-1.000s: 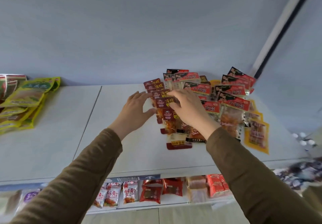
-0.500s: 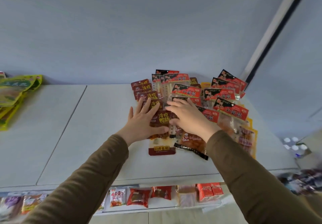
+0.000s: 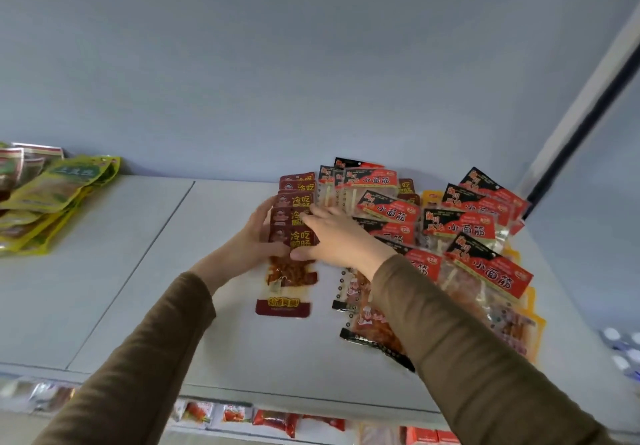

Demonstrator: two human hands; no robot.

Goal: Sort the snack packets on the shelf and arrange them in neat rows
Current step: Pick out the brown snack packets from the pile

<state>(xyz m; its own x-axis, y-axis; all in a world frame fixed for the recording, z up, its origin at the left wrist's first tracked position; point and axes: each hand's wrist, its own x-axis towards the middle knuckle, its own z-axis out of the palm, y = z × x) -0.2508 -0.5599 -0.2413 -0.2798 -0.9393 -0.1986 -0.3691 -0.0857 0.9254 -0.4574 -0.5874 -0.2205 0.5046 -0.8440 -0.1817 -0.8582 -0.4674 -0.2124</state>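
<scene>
While clasping the dark red packets [image 3: 294, 233] from both sides, left hand [image 3: 254, 240] curled round the row's left edge, thumb under the front packet's label; right hand [image 3: 337, 236] laid over the right edge, fingers bent across the labels, thumb pinching the front packet from below. Dark red packets overlapped in one row, long axis running from shelf front to back wall, labelled tops toward the wall, clear windows and bottom seals toward the shelf's front edge. Just right of the row, red-and-black packets [image 3: 460, 226] fanned in loose overlapping rows, tops also toward the wall, some tilted rightward; yellow packets [image 3: 526, 326] partly under them at far right. Well apart to the left, green packets [image 3: 55, 195] stacked at the edge of view. All on a white shelf [image 3: 138, 288] with a seam between panels, against a pale blue-grey wall [image 3: 277, 63]. Below the front lip, lower shelf [image 3: 270, 420] with more small red packets, blurred.
</scene>
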